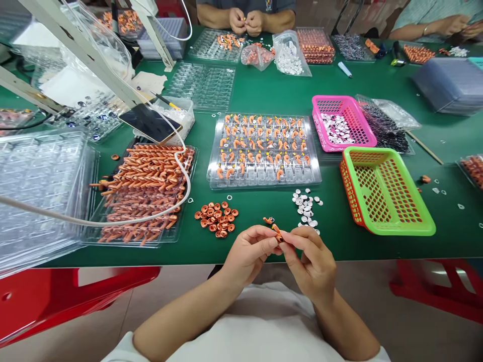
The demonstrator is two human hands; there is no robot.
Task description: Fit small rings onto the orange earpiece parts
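My left hand (249,254) and my right hand (311,261) meet near the table's front edge. Both pinch one small orange plastic part (277,233) between the fingertips, which partly cover it. Just beyond them another small orange piece (268,220) lies on the green table. To the left is a pile of round, cup-shaped orange pieces (217,218); white discs (305,206) lie scattered beside my right hand. Farther back, a clear compartment tray (264,177) holds rows of curved orange parts with yellow ends, and several front-row compartments are bare.
Stacked trays of orange parts (139,201) stand left, with a phone (151,122) behind and a white cable (186,171) across them. A pink basket (319,125) holds white pieces; a green basket (396,230) stands before it. Across the table a person's hands (245,21) work.
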